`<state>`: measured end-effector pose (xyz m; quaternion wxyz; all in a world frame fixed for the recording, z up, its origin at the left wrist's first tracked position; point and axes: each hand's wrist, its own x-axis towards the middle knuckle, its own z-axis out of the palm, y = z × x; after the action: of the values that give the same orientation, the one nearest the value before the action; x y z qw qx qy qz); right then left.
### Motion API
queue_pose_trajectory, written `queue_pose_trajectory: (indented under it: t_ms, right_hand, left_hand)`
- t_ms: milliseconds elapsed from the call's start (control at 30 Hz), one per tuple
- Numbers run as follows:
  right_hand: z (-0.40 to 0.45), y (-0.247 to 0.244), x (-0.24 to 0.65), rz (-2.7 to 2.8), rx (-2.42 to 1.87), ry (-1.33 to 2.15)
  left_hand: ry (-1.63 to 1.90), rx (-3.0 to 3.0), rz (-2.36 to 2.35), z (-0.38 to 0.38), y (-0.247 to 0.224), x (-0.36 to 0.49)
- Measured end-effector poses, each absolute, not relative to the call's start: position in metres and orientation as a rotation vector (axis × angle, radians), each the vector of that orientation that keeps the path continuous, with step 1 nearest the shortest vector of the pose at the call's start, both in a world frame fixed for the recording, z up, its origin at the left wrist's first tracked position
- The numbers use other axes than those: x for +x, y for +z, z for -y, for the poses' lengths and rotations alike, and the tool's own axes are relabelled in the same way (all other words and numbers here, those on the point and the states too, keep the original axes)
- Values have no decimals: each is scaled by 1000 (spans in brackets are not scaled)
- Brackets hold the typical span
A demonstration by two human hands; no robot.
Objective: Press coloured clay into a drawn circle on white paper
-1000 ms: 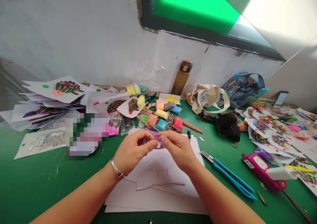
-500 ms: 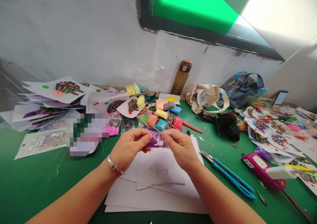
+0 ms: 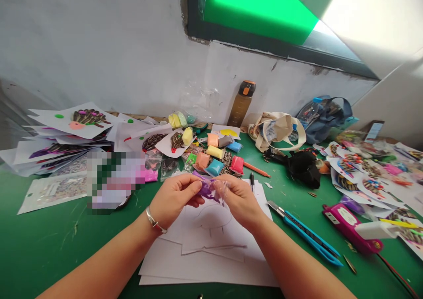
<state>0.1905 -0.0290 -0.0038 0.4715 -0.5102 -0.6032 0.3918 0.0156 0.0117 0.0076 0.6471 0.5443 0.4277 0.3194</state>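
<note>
Between my two hands is a small clear bag of purple clay (image 3: 207, 190). My left hand (image 3: 178, 197), with a silver bracelet at the wrist, pinches the bag's left end between thumb and fingers. Gripping the crumpled clear film at the right end is my right hand (image 3: 239, 201). Both hands hover over a stack of white paper (image 3: 198, 268); the top sheet (image 3: 214, 241) bears a pencil outline of a rounded body with legs and a line below. A black pen (image 3: 252, 181) lies just beyond my right hand.
Colored clay packets (image 3: 214, 152) and sunflower seeds lie ahead. On the right are a blue utility knife (image 3: 307, 235) with its blade out and a magenta glue gun-like device (image 3: 350, 228). Finished seed pictures (image 3: 89, 120) are stacked left. A bottle (image 3: 241, 105) stands by the wall.
The purple clay bag is now more crumpled and tilted down toward the right. My right fingers have shifted on its film, and the black pen shows more.
</note>
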Motion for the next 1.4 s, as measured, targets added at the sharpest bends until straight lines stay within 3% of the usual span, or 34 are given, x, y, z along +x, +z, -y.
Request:
queue_pose_trajectory:
  t_ms: [500,1400]
  right_hand:
    - [32,-2,189,1456,-1229,834]
    - [26,-5,191,1389,-1194,971]
  left_hand:
    - [765,1423,-1065,-6,15,14]
    - [791,1353,-996,-12,12,15]
